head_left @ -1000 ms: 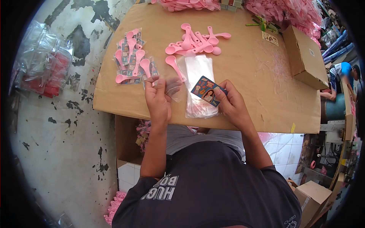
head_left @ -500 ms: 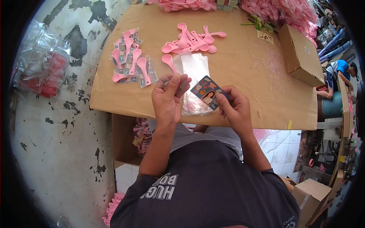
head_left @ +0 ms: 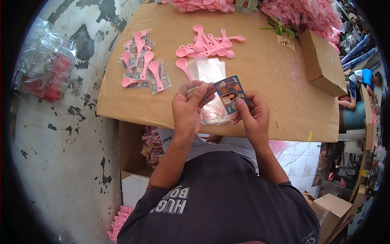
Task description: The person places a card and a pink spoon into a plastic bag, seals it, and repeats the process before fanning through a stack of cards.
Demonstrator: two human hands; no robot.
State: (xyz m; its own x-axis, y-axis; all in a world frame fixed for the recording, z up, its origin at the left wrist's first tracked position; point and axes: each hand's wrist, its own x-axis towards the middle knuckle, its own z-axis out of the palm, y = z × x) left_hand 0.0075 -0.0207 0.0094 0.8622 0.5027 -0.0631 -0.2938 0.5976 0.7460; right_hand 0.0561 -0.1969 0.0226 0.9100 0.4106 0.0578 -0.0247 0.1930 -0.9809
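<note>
My right hand [head_left: 252, 113] grips a dark blue printed card [head_left: 230, 94] by its lower right edge, thumb on top. Just left of the card, my left hand [head_left: 193, 101] has its thumb and fingers pinched together, and a clear film seems to be between them. Beneath the hands lie clear plastic bags [head_left: 212, 73] in a stack. One pink spoon [head_left: 185, 69] rests at the bags' upper left. Beyond it is a loose heap of pink spoons [head_left: 211, 46]. To the left, bagged cards with pink spoons [head_left: 142, 65] are piled.
The brown-covered table [head_left: 280, 114] bears a cardboard box [head_left: 323, 61] at its right and large pink heaps [head_left: 300, 14] at the far edge. Green-handled tools [head_left: 279, 27] and a small card [head_left: 286, 42] lie nearby. Another person [head_left: 361, 81] is bent over at far right.
Both hands have shifted; my left hand moved right and now meets the card's left edge. The card has turned more upright.
</note>
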